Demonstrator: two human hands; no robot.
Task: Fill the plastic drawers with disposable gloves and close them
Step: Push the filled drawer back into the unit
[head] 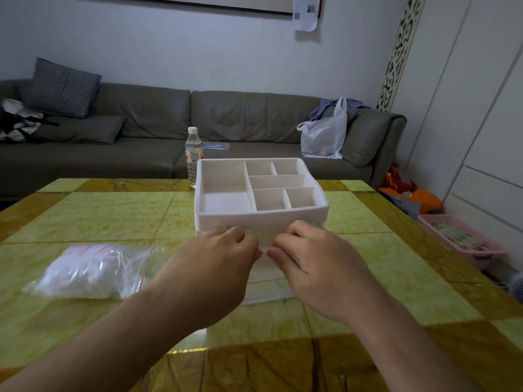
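Hands: left hand (218, 258) and right hand (317, 261) are nearest — fingers curled at the drawer front, grip hidden, so I cannot tell.
Clear drawer (266, 287): sticks out toward us, under both hands.
Glove bag (90, 270): left, nearer the left hand.
Tray top (263, 219): behind.

Head-worn, wide-angle — looking forward and down across the table (113, 210), close above it, toward the sofa (240, 123).
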